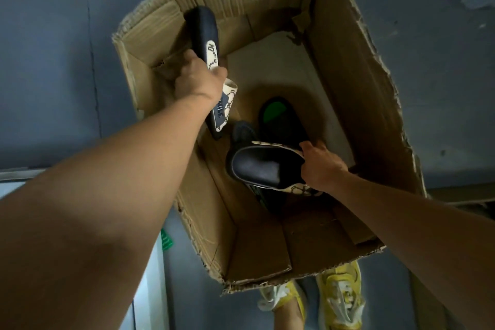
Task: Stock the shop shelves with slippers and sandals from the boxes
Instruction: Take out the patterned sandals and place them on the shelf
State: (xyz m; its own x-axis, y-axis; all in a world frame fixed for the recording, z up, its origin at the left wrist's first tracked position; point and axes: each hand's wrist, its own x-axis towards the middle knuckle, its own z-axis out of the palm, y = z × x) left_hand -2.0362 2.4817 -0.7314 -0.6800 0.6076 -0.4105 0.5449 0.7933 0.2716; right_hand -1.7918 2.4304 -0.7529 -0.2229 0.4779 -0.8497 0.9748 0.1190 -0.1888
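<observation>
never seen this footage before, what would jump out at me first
A big torn brown cardboard box fills the middle, open at the top. Both hands are in it: the left hand grips a dark slipper with a cream patterned strap by the far left wall, and the right hand holds its match lower down.

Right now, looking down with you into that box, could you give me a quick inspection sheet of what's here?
Surface: grey floor, with an open, torn cardboard box standing on it.
Job's things: one dark slipper with cream patterned strap held up at the box's far wall; a matching slipper low in the box; a black sandal with green insole beneath.
Clutter: green tag beside the box.
Hands: left hand grips the raised slipper; right hand grips the lower one.
Cables: nothing seen.
Surroundings: yellow shoes on the person's feet.
</observation>
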